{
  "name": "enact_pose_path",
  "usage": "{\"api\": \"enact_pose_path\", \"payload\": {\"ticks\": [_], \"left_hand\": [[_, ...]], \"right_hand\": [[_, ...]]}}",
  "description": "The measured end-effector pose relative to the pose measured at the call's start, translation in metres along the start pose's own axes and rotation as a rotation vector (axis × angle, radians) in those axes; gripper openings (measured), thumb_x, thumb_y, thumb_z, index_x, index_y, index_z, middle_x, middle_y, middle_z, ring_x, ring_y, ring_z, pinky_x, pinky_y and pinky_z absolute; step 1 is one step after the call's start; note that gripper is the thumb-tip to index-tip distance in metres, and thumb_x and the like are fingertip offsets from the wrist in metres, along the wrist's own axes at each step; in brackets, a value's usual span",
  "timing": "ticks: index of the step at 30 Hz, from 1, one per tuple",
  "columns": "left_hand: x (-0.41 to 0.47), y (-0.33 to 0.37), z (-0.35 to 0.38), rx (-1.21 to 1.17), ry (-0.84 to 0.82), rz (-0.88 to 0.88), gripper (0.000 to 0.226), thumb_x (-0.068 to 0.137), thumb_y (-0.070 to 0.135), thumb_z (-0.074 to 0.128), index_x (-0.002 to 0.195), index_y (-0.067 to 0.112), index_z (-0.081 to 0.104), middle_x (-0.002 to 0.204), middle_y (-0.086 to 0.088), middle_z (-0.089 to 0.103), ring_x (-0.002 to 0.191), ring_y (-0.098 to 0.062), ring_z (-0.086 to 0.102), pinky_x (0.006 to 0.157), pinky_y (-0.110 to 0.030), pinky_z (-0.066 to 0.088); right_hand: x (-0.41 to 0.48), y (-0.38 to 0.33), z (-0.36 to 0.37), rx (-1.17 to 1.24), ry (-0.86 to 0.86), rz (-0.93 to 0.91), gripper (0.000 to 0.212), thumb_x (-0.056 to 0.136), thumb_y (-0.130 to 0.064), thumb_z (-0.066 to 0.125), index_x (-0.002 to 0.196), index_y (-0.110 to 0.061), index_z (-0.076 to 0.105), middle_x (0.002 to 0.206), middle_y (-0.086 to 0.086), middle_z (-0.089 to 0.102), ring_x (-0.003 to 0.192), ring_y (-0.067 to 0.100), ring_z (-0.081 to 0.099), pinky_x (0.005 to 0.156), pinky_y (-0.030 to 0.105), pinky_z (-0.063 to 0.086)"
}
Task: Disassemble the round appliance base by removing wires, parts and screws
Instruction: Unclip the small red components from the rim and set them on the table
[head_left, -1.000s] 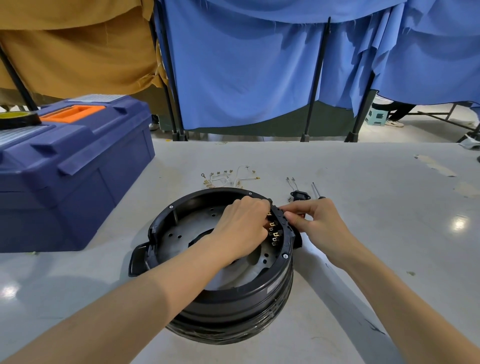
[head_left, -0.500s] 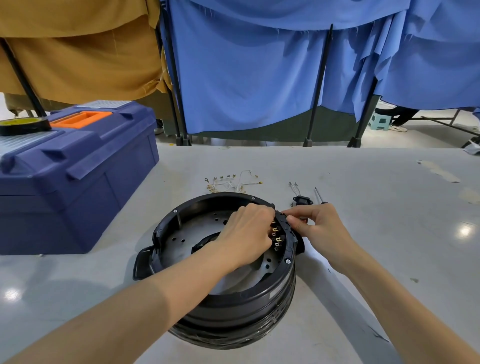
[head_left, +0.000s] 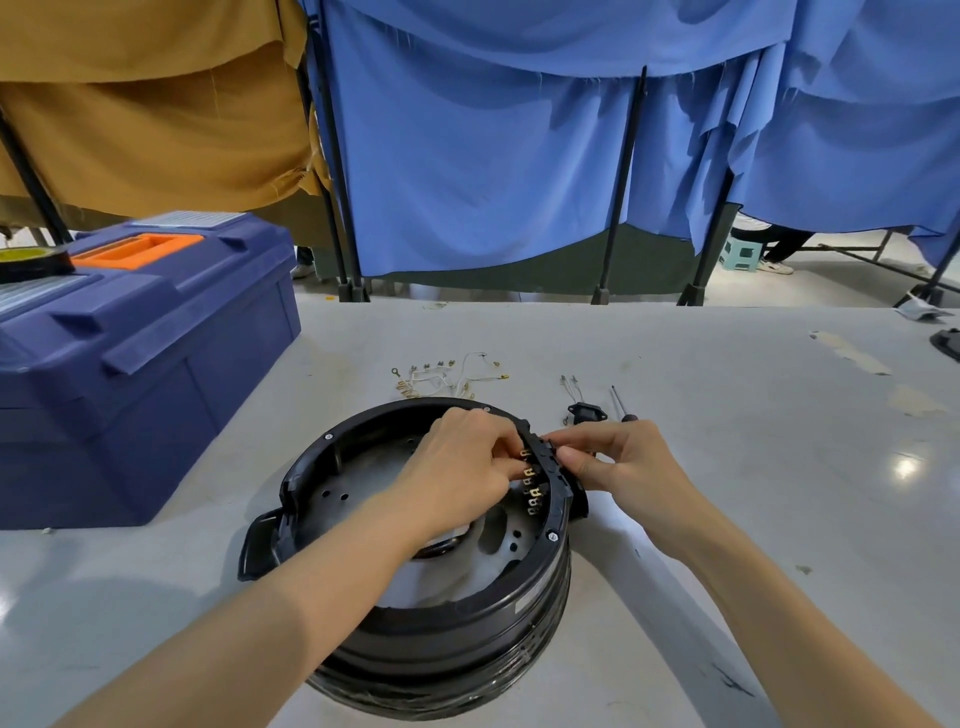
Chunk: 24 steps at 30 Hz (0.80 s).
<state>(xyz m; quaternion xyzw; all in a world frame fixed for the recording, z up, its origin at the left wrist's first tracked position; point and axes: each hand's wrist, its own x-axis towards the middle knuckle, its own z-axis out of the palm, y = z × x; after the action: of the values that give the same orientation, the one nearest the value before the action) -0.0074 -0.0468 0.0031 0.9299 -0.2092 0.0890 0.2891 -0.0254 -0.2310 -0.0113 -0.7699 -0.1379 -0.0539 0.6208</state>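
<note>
A big blue toolbox (head_left: 130, 374) sat on the left side of the grey table (head_left: 727, 467), well apart from the work. It had an orange handle (head_left: 140, 251) on top, and a roll of tape (head_left: 31, 260) lay on its lid. Behind the table hung blue curtains (head_left: 493, 156) and a brown cloth (head_left: 145, 104).

Farther back on the table lay a little bunch of thin wires (head_left: 447, 376) with gold ends, near the far edge of the base. To the right of them sat a small black plug part (head_left: 587, 413). A thin screwdriver (head_left: 618, 401) lay just beside it, with its handle end right behind the right hand.

The round appliance base (head_left: 441, 623) sat in the middle of the table, close to the person, with its open side up. It was black, with a metal plate full of holes inside. A black piece (head_left: 545, 470) with gold tabs sat at the right rim of the base.

The left arm reached across the base and hid a lot of the inside. The left hand (head_left: 457, 462) was inside the rim, and its fingers (head_left: 501, 447) curled onto the black piece by the top gold tabs. The right hand (head_left: 623, 457) came from outside the rim, and its thumb and fingers pinched the same black piece from the other side. The two hands nearly met over the rim.
</note>
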Motion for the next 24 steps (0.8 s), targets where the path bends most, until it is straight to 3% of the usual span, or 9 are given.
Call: {"api": "enact_pose_path", "payload": {"ticks": [4, 6, 10, 15, 20, 24], "left_hand": [[0.001, 0.008, 0.005, 0.092, -0.017, 0.010, 0.009, 0.080, 0.011, 0.059, 0.080, 0.007, 0.068, 0.076, -0.010, 0.067, 0.079, -0.030, 0.059, 0.072, -0.043, 0.049], [0.002, 0.010, 0.006, 0.095, -0.009, -0.003, 0.011, 0.078, 0.009, 0.056, 0.077, 0.004, 0.066, 0.076, -0.013, 0.066, 0.079, -0.034, 0.058, 0.072, -0.046, 0.049], [-0.001, 0.012, 0.008, 0.074, -0.020, -0.021, 0.012, 0.078, 0.008, 0.054, 0.074, 0.004, 0.065, 0.075, -0.015, 0.065, 0.078, -0.034, 0.058, 0.071, -0.046, 0.050], [0.001, 0.012, 0.006, 0.018, -0.021, -0.073, 0.011, 0.083, 0.013, 0.059, 0.075, 0.016, 0.065, 0.084, -0.012, 0.066, 0.084, -0.032, 0.060, 0.075, -0.043, 0.051], [-0.001, 0.008, 0.008, -0.107, -0.035, -0.032, 0.018, 0.086, 0.005, 0.054, 0.086, 0.007, 0.072, 0.071, -0.010, 0.065, 0.069, -0.029, 0.062, 0.068, -0.046, 0.055], [0.000, 0.003, 0.008, -0.083, -0.013, -0.001, 0.018, 0.088, 0.007, 0.056, 0.090, 0.011, 0.073, 0.065, -0.002, 0.065, 0.067, -0.023, 0.064, 0.069, -0.038, 0.056]], "right_hand": [[0.001, 0.001, 0.004, -0.030, 0.021, -0.010, 0.031, 0.087, 0.004, 0.065, 0.082, -0.024, 0.076, 0.071, -0.011, 0.073, 0.068, -0.004, 0.064, 0.064, 0.010, 0.049], [0.001, 0.001, 0.004, -0.064, 0.025, -0.018, 0.027, 0.087, 0.005, 0.064, 0.086, -0.019, 0.077, 0.070, -0.014, 0.072, 0.067, -0.006, 0.062, 0.063, 0.007, 0.047], [0.001, 0.001, 0.005, -0.078, 0.034, -0.010, 0.025, 0.086, 0.006, 0.064, 0.087, -0.016, 0.077, 0.070, -0.015, 0.072, 0.067, -0.007, 0.061, 0.063, 0.007, 0.046], [0.001, 0.003, 0.005, -0.086, 0.024, -0.015, 0.020, 0.088, 0.004, 0.063, 0.091, -0.008, 0.078, 0.071, -0.012, 0.073, 0.066, -0.004, 0.061, 0.064, 0.008, 0.045], [0.002, 0.005, 0.003, -0.062, 0.032, 0.024, 0.023, 0.089, 0.006, 0.060, 0.087, -0.011, 0.076, 0.073, -0.008, 0.073, 0.070, 0.001, 0.067, 0.066, 0.014, 0.052], [0.004, 0.006, 0.004, -0.005, 0.133, 0.053, 0.030, 0.090, 0.010, 0.055, 0.080, -0.011, 0.073, 0.070, -0.003, 0.072, 0.069, 0.007, 0.068, 0.063, 0.015, 0.053]]}}
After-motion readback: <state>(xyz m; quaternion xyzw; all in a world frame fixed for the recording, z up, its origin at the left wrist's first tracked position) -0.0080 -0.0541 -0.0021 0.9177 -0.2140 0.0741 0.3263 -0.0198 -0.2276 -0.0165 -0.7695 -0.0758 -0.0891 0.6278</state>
